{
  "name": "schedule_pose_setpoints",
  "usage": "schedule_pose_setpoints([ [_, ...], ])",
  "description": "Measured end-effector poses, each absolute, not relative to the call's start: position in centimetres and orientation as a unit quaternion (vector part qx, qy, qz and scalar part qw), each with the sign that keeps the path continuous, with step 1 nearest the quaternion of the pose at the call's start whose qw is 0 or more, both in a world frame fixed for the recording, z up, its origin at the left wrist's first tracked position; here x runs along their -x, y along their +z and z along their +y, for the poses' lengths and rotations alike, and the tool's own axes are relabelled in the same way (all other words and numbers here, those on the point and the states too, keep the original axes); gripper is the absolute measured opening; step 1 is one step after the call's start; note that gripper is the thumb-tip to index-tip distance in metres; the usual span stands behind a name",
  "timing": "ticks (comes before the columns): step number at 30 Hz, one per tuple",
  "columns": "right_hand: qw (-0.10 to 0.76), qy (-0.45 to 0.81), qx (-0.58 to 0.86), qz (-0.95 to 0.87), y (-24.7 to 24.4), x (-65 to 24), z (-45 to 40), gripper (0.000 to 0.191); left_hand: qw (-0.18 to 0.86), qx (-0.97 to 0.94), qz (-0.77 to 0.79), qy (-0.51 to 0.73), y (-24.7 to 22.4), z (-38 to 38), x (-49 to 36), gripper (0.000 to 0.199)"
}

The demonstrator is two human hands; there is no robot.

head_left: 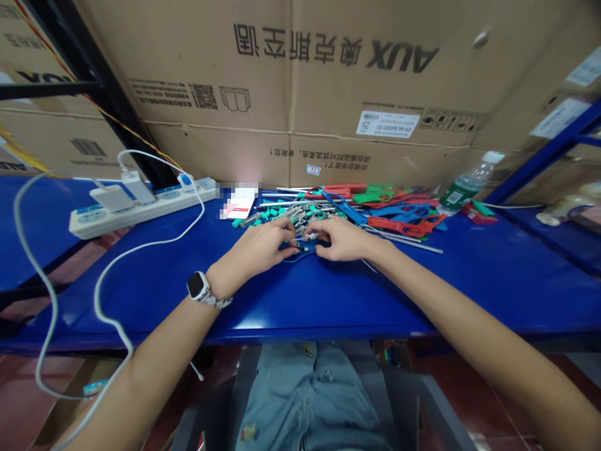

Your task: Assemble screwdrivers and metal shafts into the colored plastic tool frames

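Observation:
Both hands meet over the blue table (263,307), just in front of a pile of small metal and green parts (300,213). My left hand (267,247) has its thumb and fingers closed at a small wired part with a black piece (302,248). Fingers of my right hand (342,239) are pinched at a small whitish metal part (310,237), close to the left fingertips. Under the fingertips lies a blue plastic piece, partly hidden. Red, green and blue plastic handles (399,216) lie behind and right of my right hand, with thin metal rods (417,243).
A white power strip (141,210) with plugged chargers stands at the left, its white cable (154,243) looping over the table. A plastic bottle (464,188) leans at the back right. Large cardboard (328,81) rises behind. A white card (243,202) lies near the pile.

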State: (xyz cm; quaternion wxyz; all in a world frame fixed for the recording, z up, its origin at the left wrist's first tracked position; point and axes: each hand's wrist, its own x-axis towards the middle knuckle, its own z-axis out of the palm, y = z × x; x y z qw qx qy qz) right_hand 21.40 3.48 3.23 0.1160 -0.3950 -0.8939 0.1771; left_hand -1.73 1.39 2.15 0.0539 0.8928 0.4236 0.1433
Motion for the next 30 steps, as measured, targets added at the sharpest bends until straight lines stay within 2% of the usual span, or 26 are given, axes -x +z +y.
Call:
schedule_pose_setpoints([
  [2,0.103,0.174,0.396,-0.896,3.6,-21.5,3.3,0.045,0.069,-0.892,0.423,0.143,2.2,1.4,1.7,0.018],
  [4,0.090,0.173,0.390,-0.900,3.8,-21.6,3.3,0.043,0.080,-0.889,0.430,0.139,2.3,1.5,1.5,0.017],
  [10,0.070,0.160,0.411,-0.895,3.7,-20.9,3.5,0.013,0.091,-0.878,0.449,0.139,2.4,1.4,1.2,0.014],
  [18,0.078,0.178,0.440,-0.877,3.3,-20.4,3.4,0.014,0.077,-0.880,0.452,0.127,2.4,1.2,0.9,0.010],
  [24,0.098,0.189,0.405,-0.889,3.2,-20.3,2.5,0.005,0.063,-0.894,0.432,0.102,3.0,1.1,1.0,0.009],
  [27,0.103,0.160,0.412,-0.891,2.8,-20.2,2.1,0.015,0.054,-0.896,0.432,0.089,3.2,0.9,1.0,0.010],
  [30,0.089,0.141,0.424,-0.890,2.6,-20.1,1.8,0.012,0.044,-0.891,0.441,0.094,3.1,0.7,1.0,0.009],
])
